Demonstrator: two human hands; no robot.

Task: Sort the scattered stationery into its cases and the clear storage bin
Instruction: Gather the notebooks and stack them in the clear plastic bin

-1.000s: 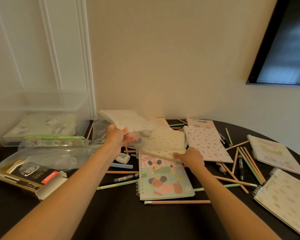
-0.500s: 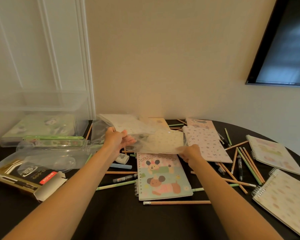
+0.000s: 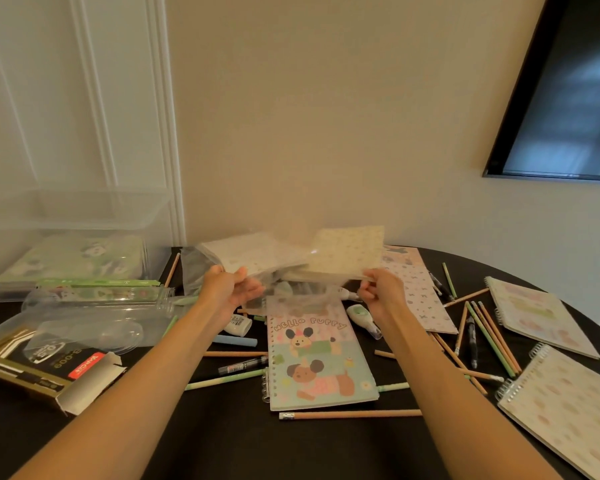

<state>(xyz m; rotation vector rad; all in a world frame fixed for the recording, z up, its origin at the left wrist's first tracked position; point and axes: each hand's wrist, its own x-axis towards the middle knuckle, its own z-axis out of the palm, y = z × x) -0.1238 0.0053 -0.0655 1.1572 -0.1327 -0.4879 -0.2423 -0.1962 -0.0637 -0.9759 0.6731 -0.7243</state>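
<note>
- Both hands had lifted a pale dotted notebook (image 3: 347, 252) clear of the black worktop (image 3: 222, 441); a second earlier its near edge lay on the "Hello Puppy" notebook (image 3: 317, 355), whose title now showed in full.
- The right hand (image 3: 381, 294) pinched the notebook's near edge, its grip clamped on the cover.
- The left hand (image 3: 231, 289) held a crinkled clear plastic sleeve (image 3: 257, 261), fingers curled on its thin film; the notebook's left end appeared to sit at or inside the sleeve's mouth.
- Judged from this, the notebook was being bagged before going to the clear storage bin (image 3: 73, 237), which stood well apart at the far left with a green panda-print item inside.
- Around them lay slim wooden pencils (image 3: 350, 414), stiff spiral-bound notebooks (image 3: 541, 315), a rounded correction-tape dispenser (image 3: 362, 317), a clear plastic tube case (image 3: 94, 306) and an open cardboard pen box (image 3: 49, 374).
</note>
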